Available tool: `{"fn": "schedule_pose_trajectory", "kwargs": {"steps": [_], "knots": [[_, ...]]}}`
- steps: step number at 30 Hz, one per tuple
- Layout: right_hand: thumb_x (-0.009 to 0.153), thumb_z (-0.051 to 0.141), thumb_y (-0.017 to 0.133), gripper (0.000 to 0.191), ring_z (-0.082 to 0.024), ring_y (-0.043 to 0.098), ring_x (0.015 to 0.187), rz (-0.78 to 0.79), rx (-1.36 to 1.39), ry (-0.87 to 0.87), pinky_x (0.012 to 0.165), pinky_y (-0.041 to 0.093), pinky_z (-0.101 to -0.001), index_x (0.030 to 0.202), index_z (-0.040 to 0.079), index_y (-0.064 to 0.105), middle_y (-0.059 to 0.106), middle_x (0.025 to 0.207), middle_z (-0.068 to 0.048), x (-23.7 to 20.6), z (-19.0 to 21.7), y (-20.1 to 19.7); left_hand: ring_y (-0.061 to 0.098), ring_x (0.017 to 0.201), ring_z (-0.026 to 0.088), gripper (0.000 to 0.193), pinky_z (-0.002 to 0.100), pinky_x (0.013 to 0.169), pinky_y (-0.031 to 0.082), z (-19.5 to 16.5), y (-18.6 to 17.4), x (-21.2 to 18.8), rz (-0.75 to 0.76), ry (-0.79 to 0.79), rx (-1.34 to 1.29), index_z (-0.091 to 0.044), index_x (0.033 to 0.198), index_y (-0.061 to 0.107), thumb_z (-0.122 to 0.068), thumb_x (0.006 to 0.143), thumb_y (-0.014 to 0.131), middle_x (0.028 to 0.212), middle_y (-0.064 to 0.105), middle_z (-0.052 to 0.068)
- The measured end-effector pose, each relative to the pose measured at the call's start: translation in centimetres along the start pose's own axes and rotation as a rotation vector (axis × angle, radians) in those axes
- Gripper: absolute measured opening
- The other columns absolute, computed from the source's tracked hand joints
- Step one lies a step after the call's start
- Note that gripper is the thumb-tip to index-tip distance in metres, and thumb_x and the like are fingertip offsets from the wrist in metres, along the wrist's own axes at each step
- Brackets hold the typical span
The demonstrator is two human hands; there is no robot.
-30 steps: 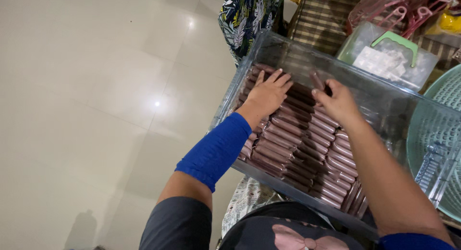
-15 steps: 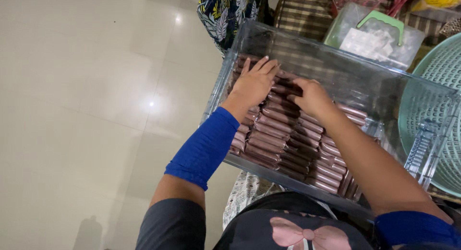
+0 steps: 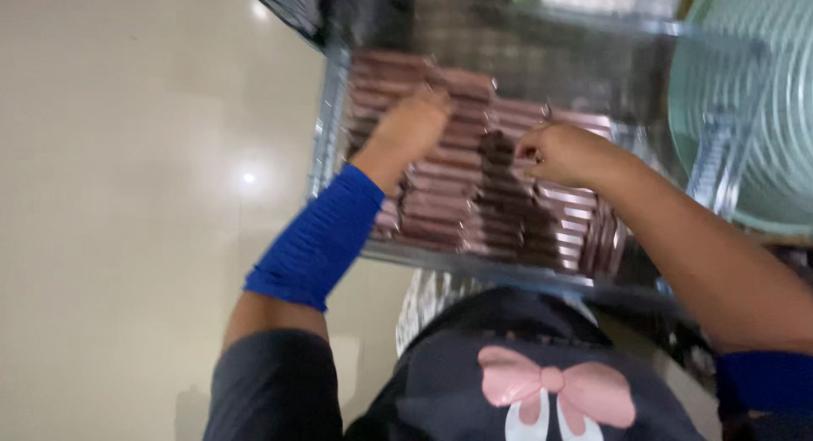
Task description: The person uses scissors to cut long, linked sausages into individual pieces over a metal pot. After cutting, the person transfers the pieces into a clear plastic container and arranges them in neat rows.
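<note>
A clear plastic box [image 3: 332,136] holds tight rows of brown wrapped bars [image 3: 440,205]. Both of my hands are inside it, on top of the rows. My left hand [image 3: 413,123], with a blue sleeve [image 3: 318,238] on the forearm, lies at the back left with its fingers curled down onto the bars. My right hand [image 3: 559,153] is at the middle, fingertips drawn together beside a darker bar [image 3: 497,146]. The view is blurred, so I cannot see whether either hand grips a bar.
A pale green plastic basket [image 3: 766,110] stands right of the box. A shiny beige tiled floor [image 3: 127,195] fills the left. A black garment with a pink bow [image 3: 555,390] is below the box's near edge.
The view has swung down and closer to the box. My left hand went from flat with spread fingers to curled, and my right hand's fingers have drawn together near the middle rows.
</note>
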State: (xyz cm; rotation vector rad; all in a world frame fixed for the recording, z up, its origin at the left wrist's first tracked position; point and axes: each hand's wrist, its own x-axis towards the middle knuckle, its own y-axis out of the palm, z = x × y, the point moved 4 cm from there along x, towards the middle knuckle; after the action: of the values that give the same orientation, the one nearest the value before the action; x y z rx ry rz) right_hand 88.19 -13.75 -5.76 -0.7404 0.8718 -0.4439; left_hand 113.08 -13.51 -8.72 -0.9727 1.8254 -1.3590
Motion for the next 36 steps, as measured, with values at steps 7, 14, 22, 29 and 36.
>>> {"fn": "schedule_pose_trajectory", "kwargs": {"steps": [7,14,22,29,36], "knots": [[0.083,0.011,0.072,0.025,-0.033,0.07,0.101,0.167,-0.339,-0.003,0.086,0.058,-0.0476,0.108,0.007,0.073,0.074,0.107,-0.015,-2.2,0.0,7.9,0.058,0.122,0.032,0.042,0.047,0.108,0.042,-0.5,-1.1,-0.7,-0.157,0.023,-0.081,-0.004,0.125,0.068,-0.005,0.085,0.056,0.126,0.064,0.012],[0.084,0.037,0.073,0.037,-0.032,0.076,0.093,0.157,0.031,0.225,0.086,0.058,-0.0449,0.111,0.011,0.074,0.078,0.098,-0.016,-0.6,-1.2,0.6,0.058,0.119,0.034,0.044,0.047,0.107,0.043,0.3,-1.3,-0.4,-0.072,-0.043,-0.174,-0.01,0.123,0.071,-0.002,0.084,0.054,0.127,0.063,0.011],[0.083,0.02,0.076,0.034,-0.041,0.067,0.097,-0.474,-0.027,-0.263,0.086,0.053,-0.0476,0.114,0.006,0.073,0.072,0.109,-0.019,8.1,5.6,-5.0,0.064,0.111,0.032,0.024,0.045,0.096,0.052,0.2,-1.6,-1.0,-0.001,-0.044,-0.137,-0.006,0.109,0.072,-0.007,0.091,0.056,0.114,0.068,0.01],[0.088,0.008,0.072,0.019,-0.036,0.071,0.091,-0.608,0.149,-0.253,0.083,0.057,-0.0427,0.106,0.008,0.078,0.074,0.107,-0.015,10.3,3.9,-3.3,0.062,0.113,0.036,0.027,0.045,0.099,0.05,0.4,-3.1,-0.9,-0.141,0.002,-0.269,0.002,0.107,0.069,-0.008,0.083,0.063,0.114,0.067,0.018],[0.087,0.016,0.073,0.018,-0.027,0.077,0.087,-0.441,0.458,0.141,0.08,0.059,-0.0367,0.103,0.011,0.078,0.079,0.099,-0.013,7.4,-1.8,-1.9,0.057,0.125,0.038,0.043,0.043,0.105,0.046,0.3,-2.0,0.6,-0.214,-0.041,-0.172,0.001,0.125,0.064,0.001,0.083,0.054,0.132,0.062,0.023]]}}
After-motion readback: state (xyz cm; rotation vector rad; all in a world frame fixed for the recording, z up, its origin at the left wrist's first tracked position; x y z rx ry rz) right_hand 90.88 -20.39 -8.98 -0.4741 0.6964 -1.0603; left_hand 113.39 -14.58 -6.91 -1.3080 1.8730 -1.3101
